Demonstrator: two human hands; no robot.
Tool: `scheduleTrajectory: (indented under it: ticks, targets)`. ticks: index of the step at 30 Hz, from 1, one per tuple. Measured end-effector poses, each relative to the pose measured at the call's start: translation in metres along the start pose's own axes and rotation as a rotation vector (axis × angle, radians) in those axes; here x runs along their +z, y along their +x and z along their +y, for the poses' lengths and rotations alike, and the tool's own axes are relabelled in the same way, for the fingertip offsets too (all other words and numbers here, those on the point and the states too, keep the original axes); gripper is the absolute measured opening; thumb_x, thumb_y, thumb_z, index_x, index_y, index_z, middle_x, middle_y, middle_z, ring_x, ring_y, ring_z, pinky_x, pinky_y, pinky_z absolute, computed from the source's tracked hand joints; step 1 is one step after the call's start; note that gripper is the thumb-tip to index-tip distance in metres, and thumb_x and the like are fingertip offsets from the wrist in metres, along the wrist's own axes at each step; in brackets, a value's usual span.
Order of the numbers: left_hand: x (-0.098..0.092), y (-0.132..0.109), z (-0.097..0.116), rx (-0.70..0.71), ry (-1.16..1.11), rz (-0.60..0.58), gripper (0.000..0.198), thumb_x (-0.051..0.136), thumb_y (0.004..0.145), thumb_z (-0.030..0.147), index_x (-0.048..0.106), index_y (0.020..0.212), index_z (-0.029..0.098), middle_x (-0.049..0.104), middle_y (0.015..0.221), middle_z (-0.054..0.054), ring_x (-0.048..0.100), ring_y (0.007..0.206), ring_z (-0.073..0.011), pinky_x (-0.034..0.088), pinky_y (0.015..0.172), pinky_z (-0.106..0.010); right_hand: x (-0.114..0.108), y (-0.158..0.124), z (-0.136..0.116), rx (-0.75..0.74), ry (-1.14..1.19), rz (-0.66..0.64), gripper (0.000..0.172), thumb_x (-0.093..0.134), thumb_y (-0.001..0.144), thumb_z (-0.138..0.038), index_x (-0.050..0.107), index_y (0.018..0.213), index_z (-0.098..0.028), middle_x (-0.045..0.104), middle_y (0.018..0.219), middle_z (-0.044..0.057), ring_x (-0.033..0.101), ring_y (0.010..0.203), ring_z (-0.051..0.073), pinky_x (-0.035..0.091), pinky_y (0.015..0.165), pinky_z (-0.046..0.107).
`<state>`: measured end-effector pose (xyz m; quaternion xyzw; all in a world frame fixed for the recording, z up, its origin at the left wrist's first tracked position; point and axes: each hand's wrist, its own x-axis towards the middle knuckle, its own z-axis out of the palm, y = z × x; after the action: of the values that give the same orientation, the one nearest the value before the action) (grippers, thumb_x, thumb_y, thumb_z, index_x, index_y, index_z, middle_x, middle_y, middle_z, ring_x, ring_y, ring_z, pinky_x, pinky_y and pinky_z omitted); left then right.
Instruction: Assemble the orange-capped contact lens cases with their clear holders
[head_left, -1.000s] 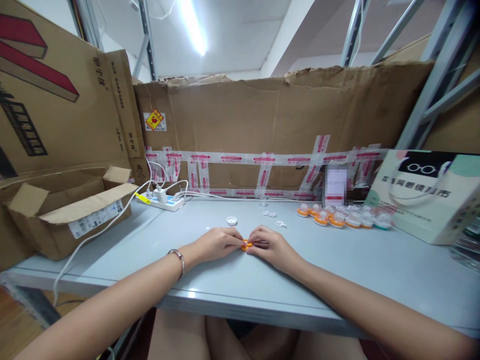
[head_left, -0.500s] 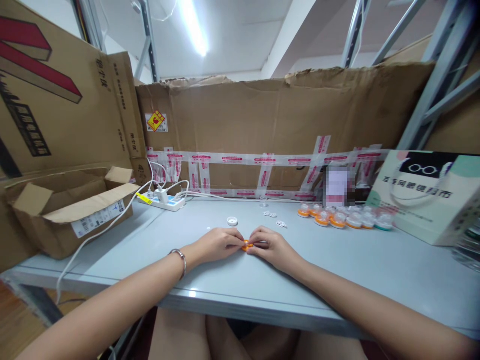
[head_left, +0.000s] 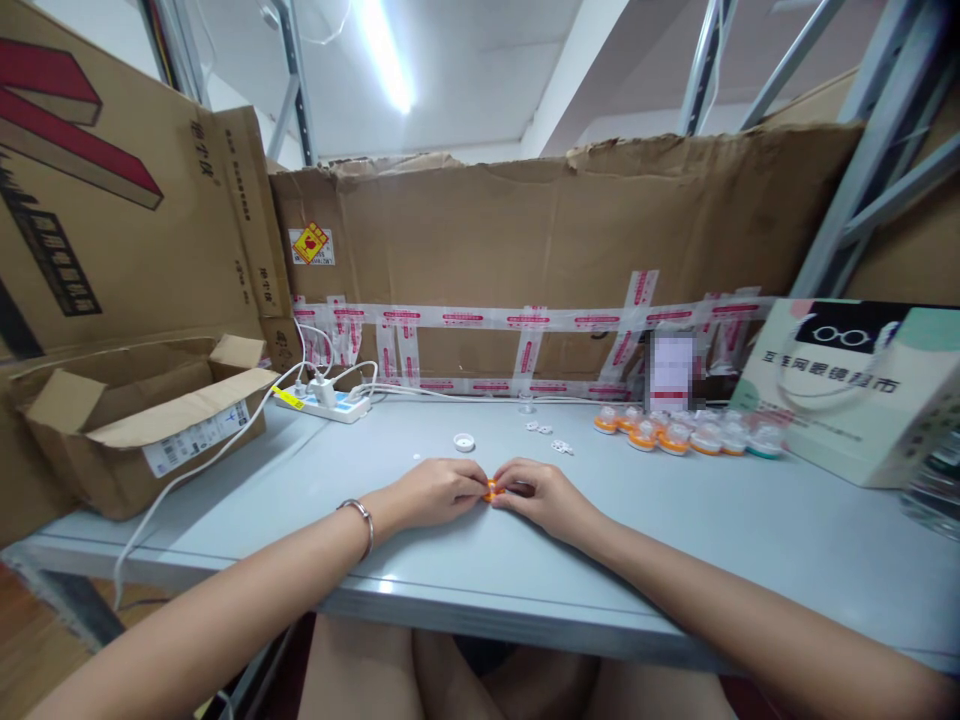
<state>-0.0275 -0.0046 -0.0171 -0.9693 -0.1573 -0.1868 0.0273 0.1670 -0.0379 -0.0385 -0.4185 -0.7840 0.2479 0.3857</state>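
A small round orange piece [head_left: 492, 491] sits low over the table, pinched from both sides; fingers cover most of it. My left hand [head_left: 442, 490], with a metal bangle at the wrist, is closed on its left edge. From the right, my right hand [head_left: 544, 494] grips the same piece between thumb and fingers. Just beyond my left hand lies a round white cap-like part [head_left: 464, 442]. Small white parts [head_left: 562, 447] and more white pieces [head_left: 538, 428] rest farther back, beside a small clear dome [head_left: 526, 404].
Several clear-domed orange and teal-based units [head_left: 673, 440] stand at the back right, by a paper bag [head_left: 847, 400]. A power strip [head_left: 330, 400] with white cables lies back left, near an open cardboard box [head_left: 150, 430]. A large taped carton [head_left: 480, 250] walls the table's back.
Both hands keep their pinch on the orange piece, with only slight shifts of the fingers. The view has moved a little; the other things stay in place.
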Motion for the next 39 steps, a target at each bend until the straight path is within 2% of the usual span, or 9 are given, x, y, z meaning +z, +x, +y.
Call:
scheduleTrajectory:
  ticks: [8,13,15,16,19,23,26,33,39]
  targets:
    - [-0.002,-0.001,-0.001,-0.013,0.005,-0.011,0.025,0.042,0.084,0.017,0.064,0.094,0.021,0.064,0.099,-0.003,0.061,0.083,-0.0129,0.046,0.076,-0.021,-0.001,0.000,-0.004,0.009,-0.014,0.000,0.010,0.062,0.070,-0.026,0.065,0.064,-0.018,0.066,0.083,0.005,0.060,0.073,0.016,0.046,0.067,0.028]
    - [-0.032,0.000,-0.017,-0.141,-0.070,0.185,0.023,0.045,0.084,0.021,0.063,0.097,0.017,0.062,0.100,-0.008,0.059,0.089,-0.0145,0.045,0.078,-0.024,-0.001,0.000,-0.008,0.027,-0.018,0.002,0.013,0.061,0.071,-0.028,0.064,0.064,-0.018,0.065,0.084,0.006,0.061,0.073,0.016,0.047,0.069,0.028]
    - [-0.048,-0.003,-0.032,-0.231,-0.059,0.193,0.021,0.047,0.082,0.022,0.065,0.092,0.016,0.063,0.096,-0.008,0.059,0.085,-0.0147,0.044,0.077,-0.025,-0.001,0.000,-0.008,0.039,0.006,-0.001,0.014,0.061,0.070,-0.030,0.063,0.065,-0.017,0.065,0.086,0.007,0.061,0.076,0.016,0.048,0.071,0.029]
    - [-0.055,-0.005,-0.040,-0.291,-0.044,0.129,0.020,0.049,0.080,0.021,0.066,0.088,0.015,0.064,0.093,-0.007,0.059,0.082,-0.0150,0.044,0.076,-0.025,-0.001,0.001,-0.008,0.043,0.018,-0.002,0.014,0.061,0.070,-0.030,0.063,0.065,-0.017,0.064,0.086,0.006,0.061,0.078,0.016,0.049,0.072,0.029]
    - [-0.067,-0.014,-0.069,-0.459,-0.066,-0.231,0.015,0.056,0.072,0.018,0.068,0.081,0.016,0.065,0.089,-0.006,0.059,0.078,-0.0157,0.042,0.071,-0.023,0.000,0.003,-0.007,0.067,0.045,0.010,0.014,0.062,0.069,-0.032,0.062,0.068,-0.018,0.064,0.084,0.005,0.060,0.079,0.016,0.050,0.075,0.031]
    - [-0.061,-0.021,-0.099,-0.500,-0.133,-0.362,0.018,0.065,0.063,0.022,0.067,0.080,0.015,0.067,0.079,-0.004,0.060,0.071,-0.0146,0.042,0.062,-0.019,-0.001,0.005,-0.005,0.127,0.068,0.024,0.016,0.063,0.067,-0.031,0.060,0.076,-0.018,0.064,0.081,0.003,0.061,0.078,0.016,0.050,0.080,0.033]
    - [-0.048,-0.021,-0.108,-0.511,-0.253,-0.394,0.029,0.068,0.061,0.030,0.065,0.085,0.015,0.067,0.081,-0.004,0.060,0.072,-0.0137,0.042,0.061,-0.018,-0.002,0.007,-0.006,0.123,0.043,0.018,0.018,0.062,0.068,-0.031,0.058,0.080,-0.019,0.065,0.083,0.002,0.061,0.079,0.016,0.049,0.079,0.032]
    - [-0.032,-0.023,-0.105,-0.532,-0.304,-0.347,0.024,0.064,0.065,0.033,0.065,0.081,0.015,0.066,0.077,-0.003,0.058,0.070,-0.0129,0.041,0.060,-0.019,-0.002,0.009,-0.005,0.087,-0.190,0.016,0.023,0.062,0.068,-0.033,0.058,0.087,-0.021,0.063,0.092,0.003,0.057,0.084,0.018,0.044,0.078,0.033]
    - [-0.032,-0.025,-0.094,-0.570,-0.201,-0.257,0.020,0.060,0.067,0.030,0.067,0.076,0.014,0.067,0.071,-0.004,0.058,0.063,-0.0134,0.040,0.058,-0.020,-0.001,0.008,-0.003,0.098,-0.145,-0.013,0.020,0.059,0.070,-0.030,0.057,0.087,-0.020,0.064,0.090,0.003,0.059,0.083,0.017,0.045,0.076,0.031]
